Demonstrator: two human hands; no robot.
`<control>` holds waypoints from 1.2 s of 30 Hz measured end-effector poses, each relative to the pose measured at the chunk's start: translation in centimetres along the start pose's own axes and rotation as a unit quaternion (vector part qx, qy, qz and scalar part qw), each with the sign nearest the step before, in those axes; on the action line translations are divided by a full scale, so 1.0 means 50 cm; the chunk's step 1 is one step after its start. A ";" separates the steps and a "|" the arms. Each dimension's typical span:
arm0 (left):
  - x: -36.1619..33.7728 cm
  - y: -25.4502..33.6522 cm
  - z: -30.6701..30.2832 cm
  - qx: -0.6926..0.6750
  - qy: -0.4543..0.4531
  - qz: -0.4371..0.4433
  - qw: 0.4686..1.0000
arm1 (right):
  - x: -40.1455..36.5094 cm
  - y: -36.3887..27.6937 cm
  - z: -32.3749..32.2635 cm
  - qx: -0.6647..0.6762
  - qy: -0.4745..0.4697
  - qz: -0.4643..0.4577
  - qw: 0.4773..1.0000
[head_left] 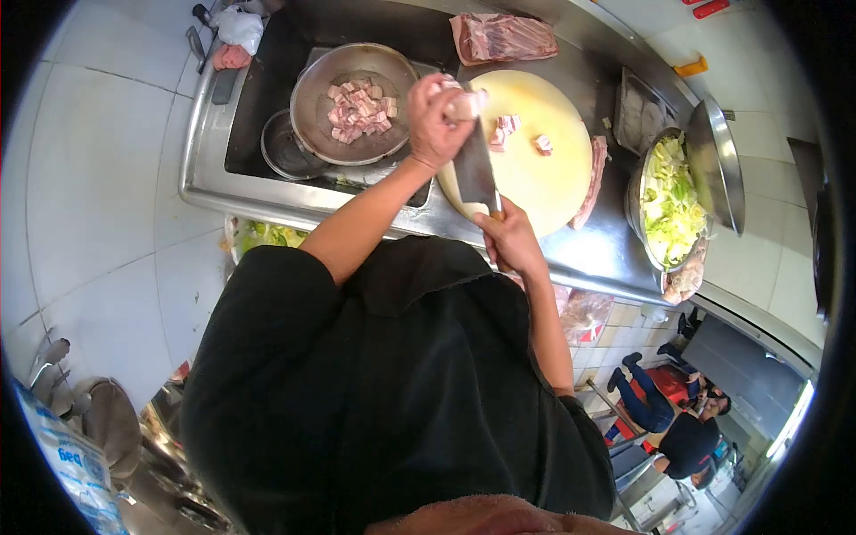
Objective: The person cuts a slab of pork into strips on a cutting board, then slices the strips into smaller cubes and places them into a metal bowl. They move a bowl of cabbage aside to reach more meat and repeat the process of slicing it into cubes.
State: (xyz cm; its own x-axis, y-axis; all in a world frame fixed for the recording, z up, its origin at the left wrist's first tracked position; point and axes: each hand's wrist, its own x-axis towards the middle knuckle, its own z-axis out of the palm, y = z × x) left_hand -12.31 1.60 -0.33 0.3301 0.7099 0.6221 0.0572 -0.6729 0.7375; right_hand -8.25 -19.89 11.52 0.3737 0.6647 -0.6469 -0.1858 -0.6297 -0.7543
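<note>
Pieces of raw meat [464, 105] are gripped in my left hand [437, 125], over the left edge of the round cutting board [544, 98]. My right hand [514, 236] is closed around the handle of a wide-bladed knife [475, 169], whose blade reaches up beside the left hand and the held meat. A few cut meat chunks [504, 129] lie on the board. To the left, a metal bowl [308, 98] over the sink holds many meat cubes [359, 111]. A slab of meat [504, 38] rests beyond the board, and a long strip [590, 183] lies along its right edge.
A bowl of chopped greens [670, 201] stands on the right, beside a tilted metal bowl [718, 165]. Behind it is a metal tray [640, 111]. The sink's front rim [259, 203] runs before me. Another person [687, 441] is at the lower right.
</note>
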 end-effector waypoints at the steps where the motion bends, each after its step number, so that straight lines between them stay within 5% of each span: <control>1: 0.006 -0.026 -0.012 -0.010 0.019 -0.025 0.999 | 0.013 -0.020 0.016 -0.021 -0.004 -0.020 1.000; 7: 0.012 -0.249 -0.063 0.014 0.098 -0.230 0.968 | 0.078 -0.071 0.062 -0.087 -0.021 -0.003 0.996; 8: 0.000 -0.338 -0.076 0.024 0.017 -0.268 0.963 | 0.074 -0.067 0.056 -0.084 -0.015 -0.005 0.996; 10: -0.005 -0.379 -0.091 0.290 -0.096 -0.258 0.917 | 0.048 -0.058 0.030 -0.055 0.024 -0.015 0.998; 13: 0.016 -0.297 -0.056 0.187 -0.019 -0.193 0.963 | 0.007 -0.026 -0.028 0.002 0.097 -0.026 0.995; 16: 0.026 -0.106 0.015 0.022 -0.131 -0.053 0.990 | -0.024 0.062 -0.098 0.076 0.181 -0.022 0.980; 18: -0.011 -0.019 0.086 -0.026 -0.239 -0.063 0.969 | -0.037 0.129 -0.135 0.114 0.235 -0.016 0.965; 22: -0.069 0.073 0.194 0.116 -0.383 0.039 0.916 | -0.050 0.260 -0.180 0.247 0.245 0.010 0.937; 24: -0.094 0.068 0.243 0.087 -0.363 0.112 0.921 | -0.053 0.296 -0.175 0.285 0.252 0.009 0.925; 26: -0.095 0.066 0.275 0.107 -0.419 0.124 0.893 | -0.065 0.286 -0.152 0.275 0.268 0.021 0.923; 32: -0.072 0.020 0.292 0.076 -0.389 0.139 0.907 | -0.066 0.301 -0.146 0.269 0.252 0.026 0.929; 36: -0.051 0.007 0.194 -0.014 -0.372 0.048 0.927 | -0.065 0.305 -0.151 0.268 0.255 0.027 0.929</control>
State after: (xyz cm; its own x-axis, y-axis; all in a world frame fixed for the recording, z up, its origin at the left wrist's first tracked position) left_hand -4.01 -2.45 -4.20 0.8914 0.3006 0.3393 -0.0268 -0.7124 0.7013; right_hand -5.45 -34.67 2.94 0.7063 0.2752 -0.6522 -0.5918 -0.2759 -0.7574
